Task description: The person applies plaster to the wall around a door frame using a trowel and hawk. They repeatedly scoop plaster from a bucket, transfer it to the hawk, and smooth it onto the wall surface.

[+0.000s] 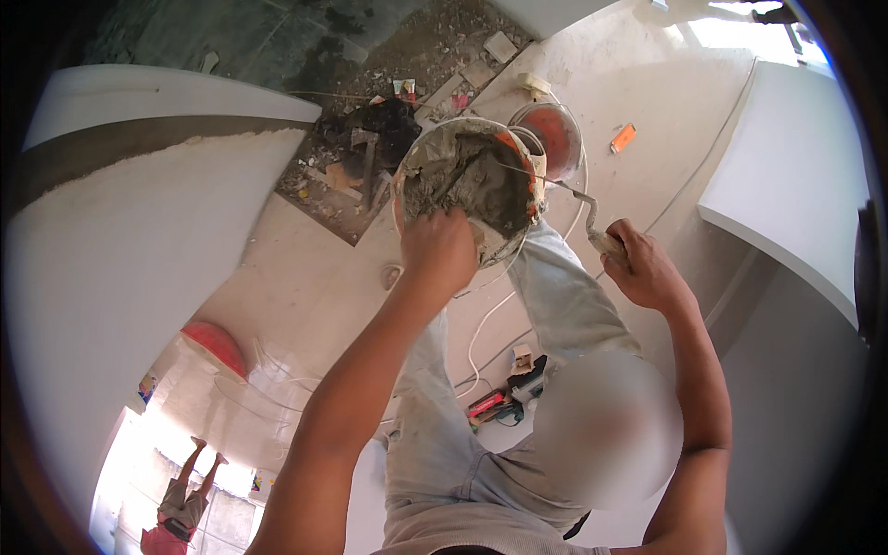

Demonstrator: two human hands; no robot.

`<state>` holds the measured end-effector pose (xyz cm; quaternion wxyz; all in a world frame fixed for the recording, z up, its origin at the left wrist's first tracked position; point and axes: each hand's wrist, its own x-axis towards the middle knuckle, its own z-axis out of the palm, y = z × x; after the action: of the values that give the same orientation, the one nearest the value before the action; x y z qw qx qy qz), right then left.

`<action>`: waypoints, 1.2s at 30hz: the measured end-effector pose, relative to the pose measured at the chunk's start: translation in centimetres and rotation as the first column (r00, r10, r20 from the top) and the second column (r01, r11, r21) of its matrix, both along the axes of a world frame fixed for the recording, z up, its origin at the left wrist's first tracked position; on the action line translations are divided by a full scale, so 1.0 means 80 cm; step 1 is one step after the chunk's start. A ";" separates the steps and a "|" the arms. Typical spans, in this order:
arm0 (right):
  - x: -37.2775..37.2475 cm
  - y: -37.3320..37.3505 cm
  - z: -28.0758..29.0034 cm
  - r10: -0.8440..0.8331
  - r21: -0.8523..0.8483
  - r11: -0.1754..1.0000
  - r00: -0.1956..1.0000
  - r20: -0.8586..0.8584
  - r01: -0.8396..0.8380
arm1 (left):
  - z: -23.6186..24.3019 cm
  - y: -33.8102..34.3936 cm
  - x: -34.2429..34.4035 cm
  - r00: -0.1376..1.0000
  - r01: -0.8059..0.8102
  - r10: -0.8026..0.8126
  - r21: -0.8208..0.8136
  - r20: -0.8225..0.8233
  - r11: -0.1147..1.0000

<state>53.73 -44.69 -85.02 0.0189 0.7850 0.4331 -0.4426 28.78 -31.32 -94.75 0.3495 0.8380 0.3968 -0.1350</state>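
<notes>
A bucket (400, 205) of wet grey mortar (481, 190) stands in front of me, its rim crusted and partly orange. My right hand (640, 265) is closed round the handle of a trowel (592, 211). The trowel's cranked metal neck reaches left over the rim, and its thin blade lies over the mortar. My left hand (439, 248) is at the near side of the bucket, fingers curled down into it. A thin dark edge runs from those fingers into the mortar, but what they grip is hidden.
Behind the bucket sits a red round container (552, 139). Rubble and a black bag (393, 129) lie at the back left. An orange box (623, 139) rests on the floor. White cable (483, 338) and tools (499, 405) lie near my legs. Another person (183, 504) stands far lower left.
</notes>
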 end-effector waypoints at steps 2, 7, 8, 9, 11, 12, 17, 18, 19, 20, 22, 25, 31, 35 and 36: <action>-0.009 0.002 -0.004 -0.014 0.004 1.000 1.000 -0.012 0.014 | 0.039 -0.002 -0.018 0.999 -0.038 0.038 0.006 -0.009 0.999; -0.029 0.024 -0.018 0.148 0.087 0.983 0.976 0.159 -0.163 | 0.062 -0.010 -0.094 0.913 -0.392 0.407 -0.264 0.004 0.881; -0.033 0.033 -0.019 0.161 0.056 0.983 0.970 0.180 -0.174 | 0.055 -0.013 -0.114 0.850 -0.481 0.527 -0.375 0.023 0.792; -0.039 0.045 -0.018 0.174 0.022 0.983 0.963 0.206 -0.182 | 0.050 -0.015 -0.130 0.771 -0.545 0.637 -0.487 0.030 0.683; -0.050 0.070 -0.026 0.209 -0.070 0.978 0.950 0.230 -0.198 | 0.044 -0.018 -0.155 0.587 -0.565 0.808 -0.692 0.047 0.450; -0.054 0.080 -0.036 0.228 -0.129 0.971 0.946 0.231 -0.202 | 0.042 -0.019 -0.166 0.480 -0.536 0.876 -0.780 0.033 0.323; -0.082 0.078 -0.076 0.360 -0.103 0.932 0.920 0.153 -0.347 | 0.022 -0.030 -0.203 0.251 -0.409 0.966 -0.911 -0.067 0.043; -0.080 0.080 -0.071 0.374 -0.108 0.926 0.916 0.147 -0.361 | 0.018 -0.033 -0.208 0.211 -0.386 0.975 -0.922 -0.069 0.018; -0.079 0.083 -0.066 0.386 -0.112 0.921 0.911 0.143 -0.373 | 0.012 -0.035 -0.214 0.203 -0.373 0.975 -0.928 -0.095 -0.013; -0.080 0.089 -0.056 0.407 -0.132 0.911 0.902 0.143 -0.391 | 0.005 -0.036 -0.217 0.194 -0.357 0.974 -0.933 -0.120 -0.044; -0.082 0.100 -0.038 0.447 -0.170 0.890 0.883 0.143 -0.423 | -0.006 -0.038 -0.218 0.155 -0.322 0.980 -0.944 -0.126 -0.071; -0.087 0.104 -0.052 0.431 -0.189 0.894 0.894 0.120 -0.406 | -0.013 -0.039 -0.205 0.082 -0.272 0.992 -0.960 -0.092 -0.066; -0.094 0.103 -0.057 0.639 -0.259 0.760 0.758 0.130 -0.596 | -0.018 -0.031 -0.194 -0.002 -0.107 0.987 -0.981 -0.162 -0.162; -0.085 0.112 -0.066 0.404 -0.208 0.888 0.912 -0.076 -0.411 | -0.019 -0.033 -0.194 -0.046 -0.051 0.975 -0.975 -0.215 -0.217; -0.085 0.120 -0.065 0.252 -0.321 0.902 0.956 -0.152 -0.288 | -0.021 -0.034 -0.194 -0.062 -0.045 0.973 -0.973 -0.224 -0.227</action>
<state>46.94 -35.08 -90.25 0.1920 0.6775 0.4553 -0.5448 13.23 -34.07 -96.42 0.8472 0.0130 0.4352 0.3045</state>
